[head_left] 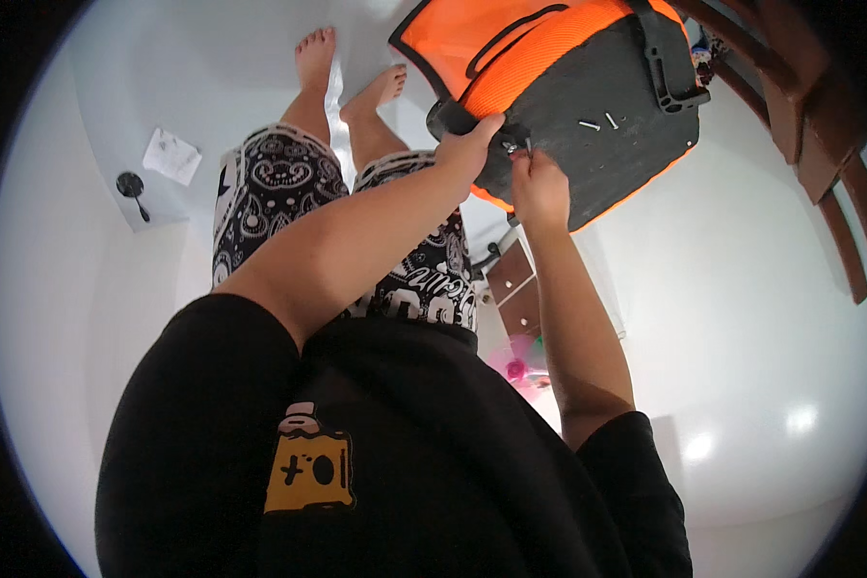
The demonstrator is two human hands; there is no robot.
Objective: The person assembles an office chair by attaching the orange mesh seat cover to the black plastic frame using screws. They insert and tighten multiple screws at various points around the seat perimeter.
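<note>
An orange mesh chair seat is turned over, its black underside (607, 106) facing up. My left hand (467, 154) is closed around a black armrest part (448, 118) at the seat's left edge. Just to the right, my right hand (541, 183) pinches a thin metal piece (528, 146) against the underside; whether it is a bolt or a hex key I cannot make out. Two silver bolts (601, 123) lie loose on the underside, beyond my right hand. Another black armrest (667, 67) stands at the seat's right side.
Brown wooden furniture (819, 144) rises at the right. My bare feet (380, 91) are on the pale floor left of the chair. A white paper sheet (171, 156) and a dark round object with a handle (131, 188) lie farther left. Brown drawers (515, 289) and a pink fan (517, 368) show below.
</note>
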